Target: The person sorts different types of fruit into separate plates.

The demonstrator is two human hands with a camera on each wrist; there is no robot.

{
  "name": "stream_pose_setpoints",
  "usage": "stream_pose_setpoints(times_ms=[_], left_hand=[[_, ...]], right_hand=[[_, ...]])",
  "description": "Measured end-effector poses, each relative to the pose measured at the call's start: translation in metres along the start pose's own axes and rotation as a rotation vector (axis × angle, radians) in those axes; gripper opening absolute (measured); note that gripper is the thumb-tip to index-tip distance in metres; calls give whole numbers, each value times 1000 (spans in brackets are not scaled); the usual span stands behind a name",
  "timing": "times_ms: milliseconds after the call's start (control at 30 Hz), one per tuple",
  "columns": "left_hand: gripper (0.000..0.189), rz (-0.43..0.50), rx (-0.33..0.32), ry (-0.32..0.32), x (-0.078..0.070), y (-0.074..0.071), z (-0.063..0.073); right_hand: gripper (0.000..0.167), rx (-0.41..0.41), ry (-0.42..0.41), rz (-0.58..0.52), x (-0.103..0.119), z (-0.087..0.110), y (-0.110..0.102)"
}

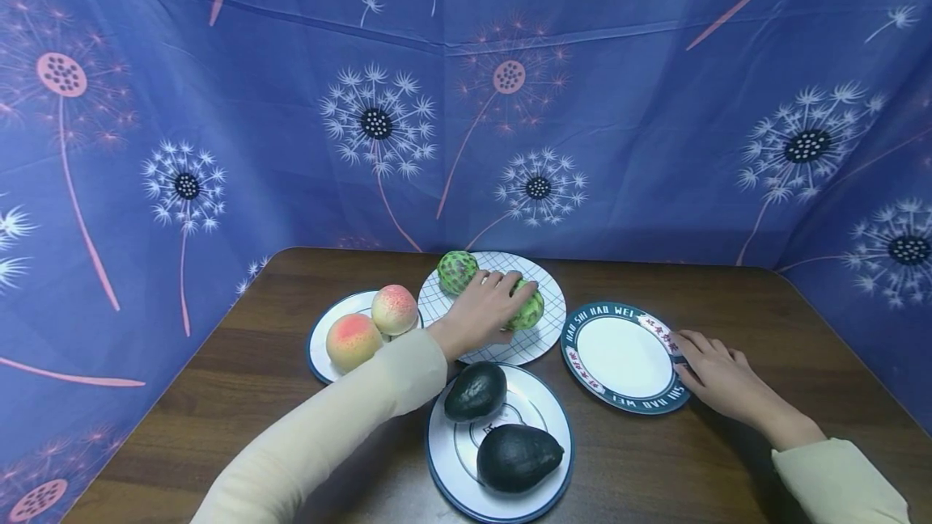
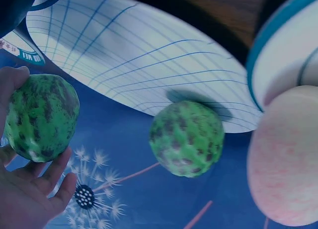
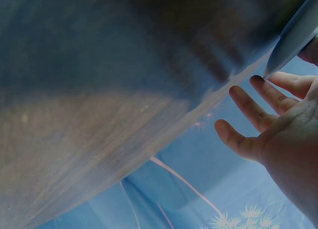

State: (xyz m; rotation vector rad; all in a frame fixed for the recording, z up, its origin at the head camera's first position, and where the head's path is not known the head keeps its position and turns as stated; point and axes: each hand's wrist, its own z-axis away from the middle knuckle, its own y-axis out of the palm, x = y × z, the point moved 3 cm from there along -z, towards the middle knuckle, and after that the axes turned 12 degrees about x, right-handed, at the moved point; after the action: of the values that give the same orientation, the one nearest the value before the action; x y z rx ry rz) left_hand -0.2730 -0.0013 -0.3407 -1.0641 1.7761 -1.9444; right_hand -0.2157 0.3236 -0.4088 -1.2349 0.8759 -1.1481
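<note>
My left hand grips a green, dark-mottled custard apple over the right part of the blue-checked white plate. In the left wrist view, its thumb and fingers curve round this custard apple. A second custard apple sits at the back left of the same plate. To the right, my right hand touches the right rim of a white plate with a dark green lettered border. In the right wrist view, the fingers extend loosely beside the plate's edge.
Two peaches lie on a blue-rimmed plate at the left, partly behind my left sleeve. At the front, two dark green avocados rest on another white plate. A blue dandelion-print cloth hangs behind the wooden table.
</note>
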Motion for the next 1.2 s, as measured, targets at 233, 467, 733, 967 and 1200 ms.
stream_pose_setpoints(times_ms=[233, 467, 733, 967, 1200], left_hand=[[80, -38, -29, 25, -10, -8, -13], [83, -37, 15, 39, -21, -17, -26], [84, -73, 42, 64, -36, -22, -38], [81, -80, 70, 78, -49, -23, -49], [82, -80, 99, 100, -60, -27, -59]], right_hand=[[54, -2, 6, 8, 0, -1, 0], [53, -12, -5, 18, 1, -1, -2], [54, -9, -5, 12, 2, 0, -1], [54, -7, -4, 15, 2, 1, -2], [54, 0, 7, 15, 2, 0, -2]])
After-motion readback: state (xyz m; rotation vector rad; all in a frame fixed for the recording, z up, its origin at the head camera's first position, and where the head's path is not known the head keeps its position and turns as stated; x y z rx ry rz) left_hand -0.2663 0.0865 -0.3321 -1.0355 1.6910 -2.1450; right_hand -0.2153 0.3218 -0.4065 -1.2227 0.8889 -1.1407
